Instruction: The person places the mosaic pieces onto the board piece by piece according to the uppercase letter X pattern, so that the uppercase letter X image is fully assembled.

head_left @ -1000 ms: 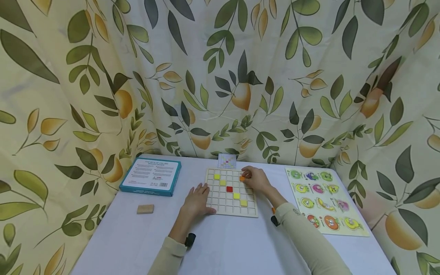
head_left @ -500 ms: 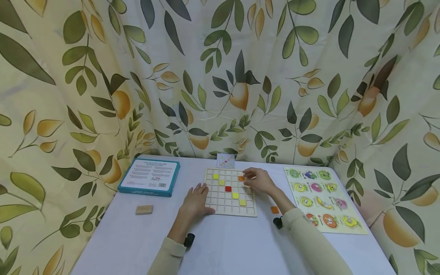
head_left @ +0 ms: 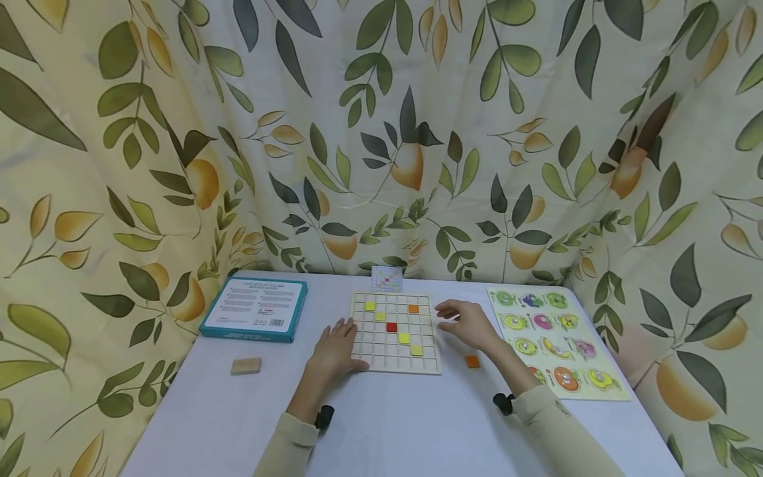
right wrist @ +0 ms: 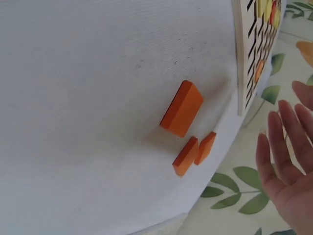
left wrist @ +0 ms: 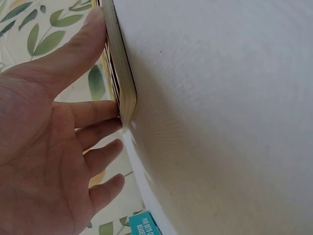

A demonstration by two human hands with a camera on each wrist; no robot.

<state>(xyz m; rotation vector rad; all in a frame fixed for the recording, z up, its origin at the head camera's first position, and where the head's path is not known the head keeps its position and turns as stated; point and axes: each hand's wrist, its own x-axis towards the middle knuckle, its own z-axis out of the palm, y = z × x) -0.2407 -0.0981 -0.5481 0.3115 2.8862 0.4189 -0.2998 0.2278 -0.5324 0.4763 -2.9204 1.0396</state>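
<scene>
- Right hand (head_left: 471, 324) has drawn back off the board (head_left: 396, 331), leaving an orange tile (head_left: 413, 309) in the top row; it now hovers just right of the board, fingers loosely spread, holding nothing.
- Loose orange tiles (right wrist: 182, 108) lie on the table (head_left: 393, 424) near the board's right side, toward the person from this hand, nearest to it.
- Left hand (head_left: 336, 346) rests flat with straight fingers against the board's left edge, as before.
</scene>
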